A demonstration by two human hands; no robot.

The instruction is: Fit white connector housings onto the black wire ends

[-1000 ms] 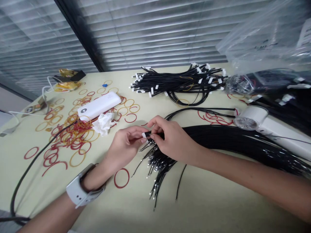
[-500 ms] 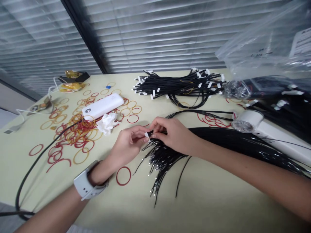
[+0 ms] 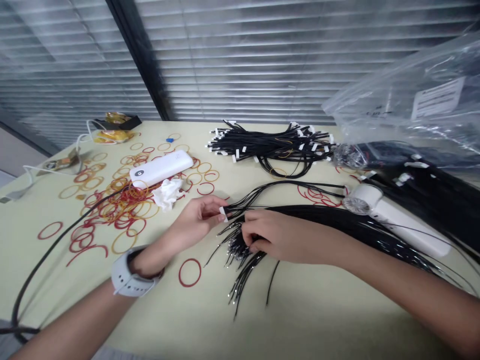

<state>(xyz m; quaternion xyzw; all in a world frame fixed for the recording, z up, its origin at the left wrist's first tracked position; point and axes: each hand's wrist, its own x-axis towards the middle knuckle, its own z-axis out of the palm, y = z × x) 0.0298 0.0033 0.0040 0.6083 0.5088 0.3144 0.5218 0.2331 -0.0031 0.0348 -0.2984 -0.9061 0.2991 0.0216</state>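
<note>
My left hand [image 3: 200, 217] pinches the ends of a few thin black cables [image 3: 258, 189] beside a white label [image 3: 223, 214]. These cables arch away to the right. My right hand [image 3: 277, 234] is at the large bundle of loose black wires [image 3: 240, 245], its fingers curled in over the silvery wire tips. Thumb and index finger come together there, and whatever is between them is hidden. The bundle's long body [image 3: 337, 225] runs off to the right under my right forearm.
Red and yellow rubber bands [image 3: 123, 200] lie scattered at left around a white power bank [image 3: 161, 169] and crumpled tissue [image 3: 167, 194]. Tied, labelled cables [image 3: 262, 142] lie at the back. A white handheld fan [image 3: 405, 217] and clear plastic bag [image 3: 405, 105] are on the right.
My right hand has left the labelled cable ends and moved down and right onto the loose wire tips. The left hand keeps its pinch. The camera view has shifted slightly.
</note>
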